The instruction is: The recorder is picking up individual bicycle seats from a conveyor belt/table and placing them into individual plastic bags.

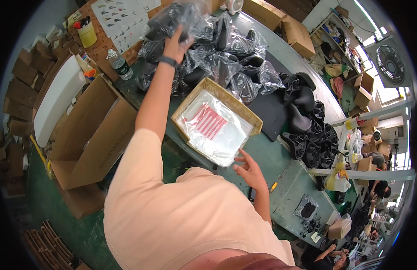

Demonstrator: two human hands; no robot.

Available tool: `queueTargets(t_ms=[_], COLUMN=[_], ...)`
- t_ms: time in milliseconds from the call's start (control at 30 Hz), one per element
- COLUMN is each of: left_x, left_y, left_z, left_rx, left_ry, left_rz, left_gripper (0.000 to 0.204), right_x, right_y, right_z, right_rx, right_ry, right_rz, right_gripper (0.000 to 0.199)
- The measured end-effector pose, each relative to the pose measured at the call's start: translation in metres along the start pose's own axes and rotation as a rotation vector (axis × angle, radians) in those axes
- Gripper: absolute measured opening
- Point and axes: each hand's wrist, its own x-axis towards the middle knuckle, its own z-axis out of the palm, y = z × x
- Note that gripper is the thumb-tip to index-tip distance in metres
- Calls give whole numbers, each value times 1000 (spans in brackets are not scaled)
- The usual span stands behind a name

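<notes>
My left hand [176,47] is stretched far forward, its fingers on a black bicycle saddle in a clear plastic bag [165,23]. This saddle is blurred at its far end and sits at the back left of a heap of bagged saddles [222,65]. My right hand [252,171] holds nothing, with its fingers apart by the near right corner of a shallow cardboard tray [183,102]. In that tray lies a stack of clear plastic bags [226,128] with red print.
Unbagged black saddles [310,126] are piled at the right. A water bottle [120,65] and a yellow cup of tools [87,35] stand at the left, behind an open carton [89,139]. A yellow knife [274,186] lies near my right wrist. People work at the far right.
</notes>
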Motion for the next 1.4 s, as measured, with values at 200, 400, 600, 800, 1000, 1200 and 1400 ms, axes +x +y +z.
queueTargets(t_ms=[200, 400, 600, 800, 1000, 1200, 1400], left_x=[-37, -287, -346, -320, -324, -342, -347], left_y=[-146, -337, -380, -423, -432, -416, -407], left_z=[18, 7, 23, -26, -32, -39, -65], left_rx=[872, 1256, 1664, 1947, 1772, 1790, 1711], left_ry=[-69, -605, -1036, -1073, -1066, -1087, -953], left_rz=[259, -348, -342, -558, -464, -274, -249], left_gripper=[95, 32, 35, 49, 33, 42, 32], right_x=[-12, -29, -3, 109, 170, 133, 55], right_y=[80, 202, 250, 261, 264, 264, 251], right_z=[-16, -106, -266, -448, -530, -471, -314], right_rx=[-217, -133, 214, -432, -324, 86, 357], right_ry=[121, 231, 496, 1319, 1060, 1347, 1372], right_rz=[138, 274, 416, 159, 698, 387, 182], right_gripper=[83, 88, 85, 83, 90, 71, 53])
